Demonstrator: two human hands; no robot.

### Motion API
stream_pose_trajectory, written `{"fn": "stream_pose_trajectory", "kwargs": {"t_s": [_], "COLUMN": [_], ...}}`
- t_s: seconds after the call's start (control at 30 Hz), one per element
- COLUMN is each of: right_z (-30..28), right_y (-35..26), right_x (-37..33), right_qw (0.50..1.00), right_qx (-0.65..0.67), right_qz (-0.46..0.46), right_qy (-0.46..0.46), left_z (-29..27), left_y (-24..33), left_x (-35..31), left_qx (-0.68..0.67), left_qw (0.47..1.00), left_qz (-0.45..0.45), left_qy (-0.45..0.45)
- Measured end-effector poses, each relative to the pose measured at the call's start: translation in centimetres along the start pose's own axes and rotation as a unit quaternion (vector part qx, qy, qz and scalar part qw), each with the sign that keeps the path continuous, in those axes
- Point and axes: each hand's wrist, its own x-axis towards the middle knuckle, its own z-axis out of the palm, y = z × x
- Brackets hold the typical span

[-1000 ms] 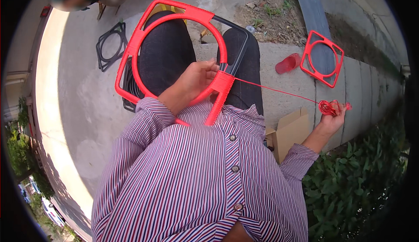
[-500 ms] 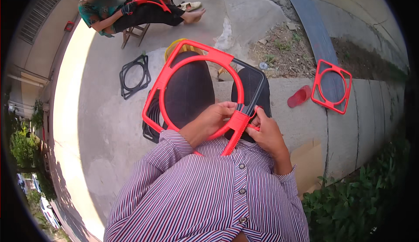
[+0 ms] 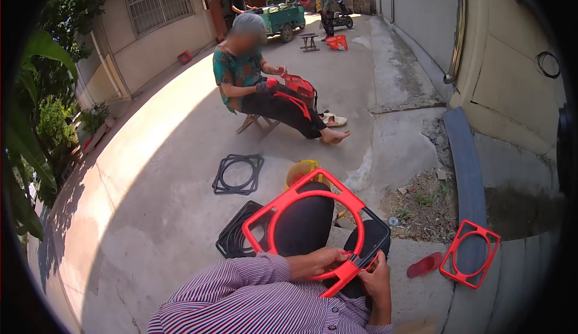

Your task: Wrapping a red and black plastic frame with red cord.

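Observation:
A square red plastic frame [image 3: 348, 198] with a round ring inside lies across my dark-trousered knees. Its right corner is a black plastic piece [image 3: 383, 230]. My left hand [image 3: 324, 260] is closed on the ring near the joint where red meets black, its fingertips pinching there. On the other side of that joint, my right hand [image 3: 377, 278] grips the frame's near right edge, thumb up against the black bar. What lies under the fingers is hidden. Beside my left knee sits a stack of black frames [image 3: 232, 238], partly behind the red one.
A single black frame [image 3: 238, 174] lies on the concrete ahead. Past my knees stands a yellow container [image 3: 301, 170]. A seated person [image 3: 241, 81] handles red pieces. At right are a red slipper [image 3: 425, 265] and another red frame [image 3: 470, 254]. Two people and a green cart [image 3: 283, 18] appear farther back.
The view has tilted up, so the far yard, cart and standing people now show. Both hands stay at the same joint of the red frame.

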Motion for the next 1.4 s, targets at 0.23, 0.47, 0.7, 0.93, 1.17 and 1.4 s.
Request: {"fn": "stream_pose_trajectory", "kwargs": {"t_s": [0.23,0.47,0.7,0.93,1.17,1.4], "right_z": [-0.1,1.3,-7.5,-10.4,-9.5,-9.9], "right_y": [-3.3,-3.3,-4.4,0.5,2.8,3.8], "right_x": [0.6,1.2,-1.6,-4.2,-4.6,-4.6], "right_qw": [0.957,0.860,0.999,0.992,0.925,0.872], "right_qx": [-0.162,-0.418,0.014,0.030,0.328,0.434], "right_qz": [-0.092,-0.293,-0.029,0.123,-0.022,-0.061], "right_qy": [0.224,0.016,0.014,0.014,0.188,0.216], "left_z": [0.1,0.8,-1.6,1.7,1.2,1.0], "left_y": [0.3,-1.1,0.1,1.0,0.8,0.8], "left_x": [-1.1,-1.9,-0.2,-1.3,-0.7,-0.6], "left_qx": [0.068,0.260,0.108,0.056,-0.027,-0.026], "left_qw": [0.977,0.876,0.963,0.995,0.994,0.994], "left_qz": [0.189,0.405,0.246,0.081,0.063,0.068], "left_qy": [0.077,-0.024,-0.002,0.011,-0.090,-0.082]}}
